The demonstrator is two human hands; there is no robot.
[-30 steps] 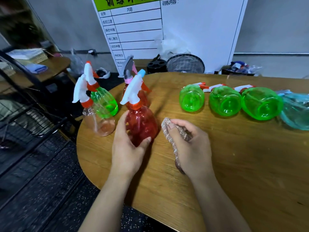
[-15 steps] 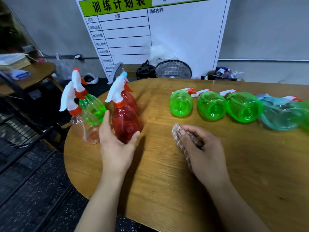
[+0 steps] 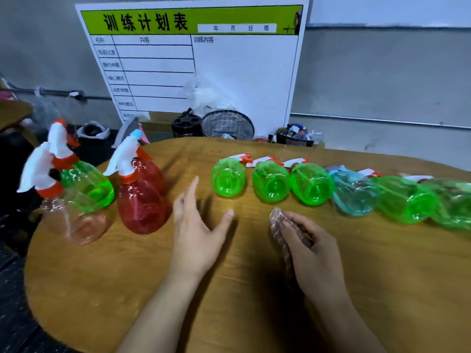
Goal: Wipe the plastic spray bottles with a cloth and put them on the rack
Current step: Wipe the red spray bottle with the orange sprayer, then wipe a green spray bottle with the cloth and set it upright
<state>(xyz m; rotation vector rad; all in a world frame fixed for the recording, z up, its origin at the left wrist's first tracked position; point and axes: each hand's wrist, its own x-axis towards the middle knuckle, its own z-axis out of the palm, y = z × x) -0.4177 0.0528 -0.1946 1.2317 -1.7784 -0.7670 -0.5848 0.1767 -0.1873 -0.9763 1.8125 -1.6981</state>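
Four bottles (image 3: 140, 205) stood upright at left; six (image 3: 228, 178) left lying. Cloth (image 3: 279, 225) gripped by right hand (image 3: 313, 253); left hand (image 3: 196, 225) spread wide, nothing held. No rack seen.

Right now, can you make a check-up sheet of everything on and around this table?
Surface: wooden table, rounded edge.
Job's things: four upright plastic spray bottles at left, front one red spray bottle; row of lying bottles, nearest green spray bottle; one blue bottle.
Clutter: nothing seen on table.
Hands: left hand open, holds nothing; right hand grips speckled cloth.
Cables: nothing seen.
Surroundings: white schedule board, wire basket.
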